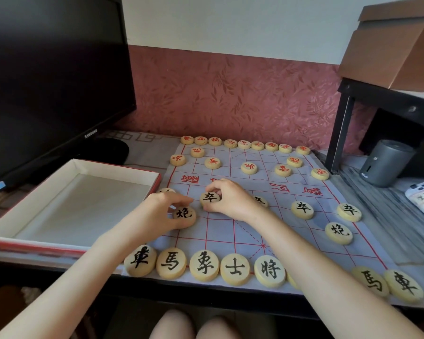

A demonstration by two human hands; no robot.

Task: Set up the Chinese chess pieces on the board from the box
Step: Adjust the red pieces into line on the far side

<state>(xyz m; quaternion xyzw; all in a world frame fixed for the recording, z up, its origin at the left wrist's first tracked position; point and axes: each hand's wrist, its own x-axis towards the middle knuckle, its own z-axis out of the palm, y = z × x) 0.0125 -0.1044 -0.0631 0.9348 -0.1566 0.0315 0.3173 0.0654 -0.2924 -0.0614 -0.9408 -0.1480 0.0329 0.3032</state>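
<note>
A cloth chess board [230, 231] with red lines lies on the desk. Red-lettered pieces [244, 144] line its far side and black-lettered pieces [203, 265] its near side. My left hand [165, 211] pinches a black cannon piece [184, 214] at the board's left. My right hand [230, 200] pinches a black pawn piece [210, 198] just beyond it. Both pieces sit on the cloth. Another pawn [260, 201] is partly hidden behind my right wrist. The box [66, 206], white inside with a red rim, stands left of the board and holds no pieces.
A black monitor [47, 77] stands at the back left. On the right are a black shelf leg [340, 133], a grey cylinder [386, 162] and a cardboard box [392, 42] on the shelf. The desk's front edge runs just below the near row.
</note>
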